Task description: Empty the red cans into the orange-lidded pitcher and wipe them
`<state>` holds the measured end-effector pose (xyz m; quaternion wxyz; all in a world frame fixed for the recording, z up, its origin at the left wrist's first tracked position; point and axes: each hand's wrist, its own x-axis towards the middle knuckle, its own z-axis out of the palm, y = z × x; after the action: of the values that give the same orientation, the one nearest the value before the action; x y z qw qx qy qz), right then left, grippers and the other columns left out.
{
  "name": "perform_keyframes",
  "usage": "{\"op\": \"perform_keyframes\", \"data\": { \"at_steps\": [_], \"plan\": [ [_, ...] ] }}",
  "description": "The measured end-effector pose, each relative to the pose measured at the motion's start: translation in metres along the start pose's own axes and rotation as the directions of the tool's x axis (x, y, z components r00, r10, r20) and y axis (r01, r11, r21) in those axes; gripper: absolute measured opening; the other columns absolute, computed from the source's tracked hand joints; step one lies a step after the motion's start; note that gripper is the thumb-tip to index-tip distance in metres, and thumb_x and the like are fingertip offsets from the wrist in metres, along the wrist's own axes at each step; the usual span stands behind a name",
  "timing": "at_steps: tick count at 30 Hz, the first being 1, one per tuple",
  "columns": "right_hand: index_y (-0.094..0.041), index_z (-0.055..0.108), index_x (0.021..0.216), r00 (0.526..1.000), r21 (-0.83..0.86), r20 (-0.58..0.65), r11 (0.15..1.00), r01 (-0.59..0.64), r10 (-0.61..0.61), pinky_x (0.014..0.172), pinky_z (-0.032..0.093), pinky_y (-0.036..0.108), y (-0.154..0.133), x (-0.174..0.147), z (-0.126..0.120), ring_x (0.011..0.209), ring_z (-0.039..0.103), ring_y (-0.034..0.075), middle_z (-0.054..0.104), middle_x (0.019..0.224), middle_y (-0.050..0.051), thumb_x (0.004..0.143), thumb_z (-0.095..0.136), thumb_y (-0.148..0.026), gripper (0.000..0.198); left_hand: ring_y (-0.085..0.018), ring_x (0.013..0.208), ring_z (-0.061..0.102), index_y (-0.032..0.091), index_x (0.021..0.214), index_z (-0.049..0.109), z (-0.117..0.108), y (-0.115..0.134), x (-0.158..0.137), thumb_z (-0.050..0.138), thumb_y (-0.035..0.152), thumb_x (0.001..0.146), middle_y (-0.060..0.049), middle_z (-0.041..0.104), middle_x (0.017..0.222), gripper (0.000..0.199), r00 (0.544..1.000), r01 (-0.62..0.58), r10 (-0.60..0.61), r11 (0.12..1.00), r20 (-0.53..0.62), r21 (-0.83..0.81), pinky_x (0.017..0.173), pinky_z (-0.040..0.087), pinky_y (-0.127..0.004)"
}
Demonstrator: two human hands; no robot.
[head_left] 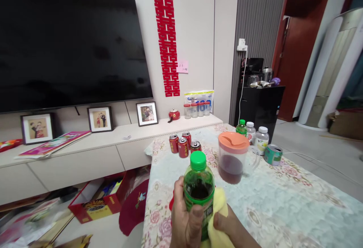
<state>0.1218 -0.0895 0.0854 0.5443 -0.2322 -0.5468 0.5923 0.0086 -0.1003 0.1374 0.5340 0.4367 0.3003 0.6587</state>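
My left hand is wrapped round a green plastic bottle with a green cap and dark liquid inside, held upright above the table. In my right hand is a yellow cloth, pressed against the bottle's right side. Behind the bottle stands a clear pitcher with an orange lid, part filled with dark liquid. Several red drink cans stand together beyond the bottle to the left. Something red, mostly hidden, lies behind my left hand.
A flowered cloth covers the table. At its far right stand a small green-capped bottle, two white-capped bottles and a teal can. A maroon stool is by the left edge. A low cabinet runs along the wall.
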Motion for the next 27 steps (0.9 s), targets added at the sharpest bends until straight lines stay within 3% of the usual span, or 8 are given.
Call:
{"op": "perform_keyframes", "data": {
  "at_steps": [4, 9, 13, 16, 19, 22, 27],
  "plan": [
    [-0.035, 0.079, 0.125, 0.989, 0.167, -0.017, 0.976, -0.140, 0.145, 0.116, 0.048, 0.058, 0.006, -0.003, -0.006, 0.135, 0.067, 0.046, 0.084, 0.111, 0.006, 0.064, 0.088, -0.066, 0.069, -0.022, 0.075, 0.072, 0.025, 0.119, 0.057, -0.003, 0.001, 0.003, 0.087, 0.082, 0.065, -0.002, 0.077, 0.088, 0.084, 1.000, -0.003, 0.001, 0.997, 0.025, 0.079, 0.072, 0.058, -0.031],
    [-0.024, 0.078, 0.124, 0.984, 0.235, -0.039, 0.959, -0.161, 0.174, 0.114, 0.051, 0.055, -0.001, -0.007, -0.002, 0.130, 0.070, 0.043, 0.083, 0.110, 0.011, 0.067, 0.091, -0.062, 0.071, -0.019, 0.070, 0.069, 0.025, 0.117, 0.055, -0.002, 0.002, 0.004, 0.094, 0.070, 0.064, 0.001, 0.075, 0.086, 0.080, 0.999, 0.031, -0.030, 0.998, -0.029, 0.058, 0.069, 0.057, -0.029],
    [-0.018, 0.072, 0.132, 0.972, 0.339, -0.102, 0.926, -0.164, 0.210, 0.106, 0.056, 0.053, -0.010, -0.009, 0.007, 0.112, 0.078, 0.037, 0.084, 0.103, 0.011, 0.071, 0.093, -0.052, 0.073, -0.019, 0.073, 0.071, 0.024, 0.115, 0.053, 0.002, 0.003, 0.005, 0.095, 0.065, 0.066, 0.002, 0.074, 0.085, 0.076, 0.993, -0.011, 0.014, 1.000, -0.114, 0.024, 0.069, 0.059, -0.028],
    [-0.018, 0.077, 0.115, 0.957, 0.260, -0.172, 0.948, -0.184, 0.233, 0.094, 0.060, 0.044, -0.020, -0.012, 0.005, 0.095, 0.081, 0.031, 0.084, 0.092, 0.006, 0.067, 0.097, -0.049, 0.060, -0.019, 0.071, 0.072, 0.025, 0.116, 0.052, 0.001, 0.004, 0.008, 0.096, 0.064, 0.065, 0.002, 0.074, 0.085, 0.078, 0.984, -0.044, 0.056, 0.997, -0.170, 0.068, 0.068, 0.060, -0.028],
    [-0.020, 0.079, 0.104, 0.916, 0.164, -0.328, 0.968, -0.188, 0.233, 0.084, 0.061, 0.036, -0.040, -0.019, -0.008, 0.085, 0.080, 0.026, 0.084, 0.092, 0.003, 0.063, 0.101, -0.044, 0.052, -0.020, 0.073, 0.073, 0.024, 0.120, 0.053, -0.004, 0.001, 0.012, 0.096, 0.062, 0.065, 0.000, 0.074, 0.090, 0.079, 0.979, -0.079, 0.106, 0.985, -0.176, 0.153, 0.069, 0.060, -0.030],
    [-0.022, 0.078, 0.107, 0.845, 0.117, -0.497, 0.980, -0.159, 0.197, 0.081, 0.062, 0.038, -0.067, -0.029, -0.029, 0.081, 0.079, 0.026, 0.082, 0.089, 0.003, 0.066, 0.100, -0.046, 0.053, -0.020, 0.073, 0.070, 0.025, 0.115, 0.056, -0.009, -0.006, 0.014, 0.090, 0.056, 0.071, 0.002, 0.073, 0.086, 0.063, 0.973, -0.042, 0.093, 0.972, -0.212, 0.231, 0.070, 0.058, -0.030],
    [-0.023, 0.076, 0.115, 0.785, 0.176, -0.577, 0.973, -0.149, 0.225, 0.089, 0.062, 0.044, -0.078, -0.043, -0.067, 0.088, 0.081, 0.029, 0.083, 0.102, 0.008, 0.074, 0.093, -0.052, 0.054, -0.019, 0.071, 0.067, 0.025, 0.108, 0.058, -0.007, -0.023, 0.012, 0.080, 0.046, 0.074, 0.004, 0.070, 0.079, 0.045, 0.959, 0.030, 0.059, 0.951, -0.277, 0.309, 0.073, 0.055, -0.031]
  ]
}}
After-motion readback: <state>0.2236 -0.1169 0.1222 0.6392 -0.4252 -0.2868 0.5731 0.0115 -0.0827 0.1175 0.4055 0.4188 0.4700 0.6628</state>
